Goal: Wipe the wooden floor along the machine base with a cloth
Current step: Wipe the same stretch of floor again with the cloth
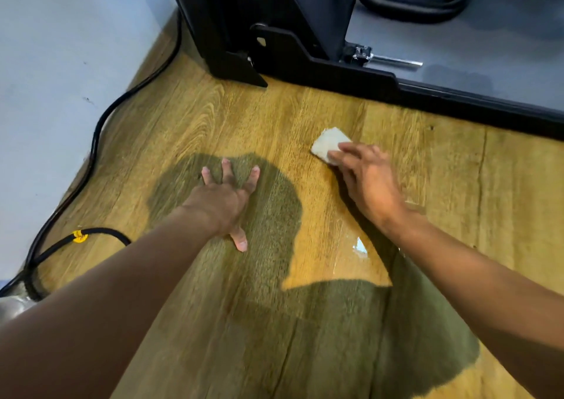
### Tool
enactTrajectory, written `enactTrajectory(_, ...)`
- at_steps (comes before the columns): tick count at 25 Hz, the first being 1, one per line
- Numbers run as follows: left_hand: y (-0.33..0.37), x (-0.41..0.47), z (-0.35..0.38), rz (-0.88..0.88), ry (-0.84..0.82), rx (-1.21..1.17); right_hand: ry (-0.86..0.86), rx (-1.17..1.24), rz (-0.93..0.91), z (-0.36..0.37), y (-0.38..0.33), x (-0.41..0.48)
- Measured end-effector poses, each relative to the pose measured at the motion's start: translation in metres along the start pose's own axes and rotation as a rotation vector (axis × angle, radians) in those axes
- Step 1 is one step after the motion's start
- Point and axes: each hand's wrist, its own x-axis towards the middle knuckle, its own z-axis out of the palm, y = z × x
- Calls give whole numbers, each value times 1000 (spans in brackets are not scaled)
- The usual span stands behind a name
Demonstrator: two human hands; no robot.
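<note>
Right hand (366, 178) presses soft, light cloth (327, 143) onto wooden floor (213, 117) near machine base (335, 69), fingers flat across top; likely bunches if pinched; left hand (222, 198) splayed flat

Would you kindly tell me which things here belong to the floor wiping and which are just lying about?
In the job: cloth, right hand on it, left hand braced flat, wooden floor, machine base.
Just lying about: black cable, its yellow tie, metal pin.

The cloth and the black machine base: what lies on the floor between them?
Nothing but bare wooden floor lies between the cloth and the machine base; the head view shows it.
</note>
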Motion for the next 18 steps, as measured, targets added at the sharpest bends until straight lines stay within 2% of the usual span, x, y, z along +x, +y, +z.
enactTrajectory(2, 0, 1, 0, -7, 1, -3, -116, -71, -208, -7, 3, -21)
enactTrajectory(3, 0, 1, 0, -14, -3, -4, -122, -106, -164, -14, 12, -12)
enactTrajectory(6, 0, -1, 0, -10, 2, -6, -7, -137, 231, -27, 19, 26)
enactTrajectory(7, 0, -2, 0, -9, 6, -7, 5, -131, 254, -26, 8, 23)
enactTrajectory(9, -1, -1, 1, -10, 14, -6, -49, -47, 132, -19, -26, -12)
enactTrajectory(12, -2, 0, 2, -13, 25, -5, -252, -41, -233, -28, -44, -65)
enactTrajectory(13, -2, 0, 2, -15, 25, -9, -275, -64, -239, -34, -35, -56)
enactTrajectory(16, -3, -2, 1, -5, 46, -8, -162, -140, 130, -40, -16, -12)
enactTrajectory(17, -3, -3, 2, -2, 52, -5, -142, -120, 214, -39, -24, -16)
enactTrajectory(18, -4, -4, 3, 1, 57, -2, -129, -90, 202, -36, -39, -31)
